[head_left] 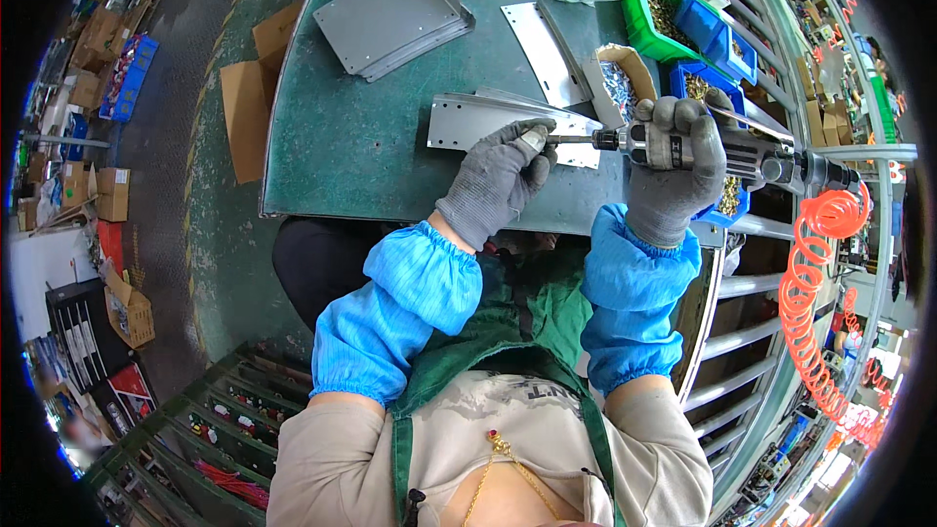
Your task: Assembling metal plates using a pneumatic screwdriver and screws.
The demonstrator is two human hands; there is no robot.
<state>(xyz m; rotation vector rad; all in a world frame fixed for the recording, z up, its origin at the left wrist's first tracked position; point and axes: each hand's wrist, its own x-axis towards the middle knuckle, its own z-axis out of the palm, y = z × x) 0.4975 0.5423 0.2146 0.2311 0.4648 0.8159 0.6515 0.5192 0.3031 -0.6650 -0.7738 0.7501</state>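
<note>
I'm wrapping the right hand (pixel 675 164) around the air driver (pixel 750 158), likely weighty and rigid, its barrel offering the surest hold. Beyond those fingers, the left hand (pixel 500 176) is pinching the bit (pixel 574 140), its tip seemingly hidden.

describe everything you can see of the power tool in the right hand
The power tool has a grey, metallic-looking cylindrical body, partly hidden by the gloved right hand gripping it. A slim metal lever runs along its far side. A black chuck carries a thin bit pointing left above the metal plate, its tip at the left hand's fingers. A coiled orange hose joins its rear.
</note>
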